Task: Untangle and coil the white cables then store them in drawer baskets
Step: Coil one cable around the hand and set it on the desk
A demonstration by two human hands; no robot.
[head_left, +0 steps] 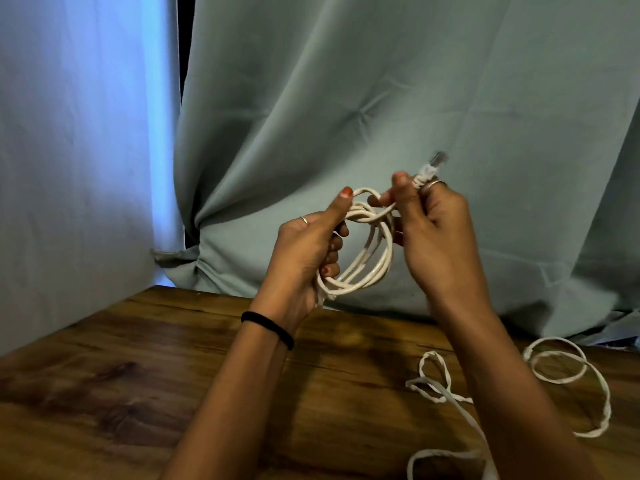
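A white cable (372, 261) hangs in several round loops above the wooden table (138, 358). My left hand (308, 247) grips the left side of the coil, thumb up against the top loop. My right hand (433, 230) pinches the cable's free end near its plug (433, 166), which sticks up past my fingers, and the end crosses over the top of the coil. A second white cable (568, 372) lies loose and tangled on the table at the lower right, partly hidden by my right forearm.
A grey-green curtain (381, 98) hangs right behind the table's far edge. A pale lit curtain (76, 150) covers the left side. No drawer or basket is in view.
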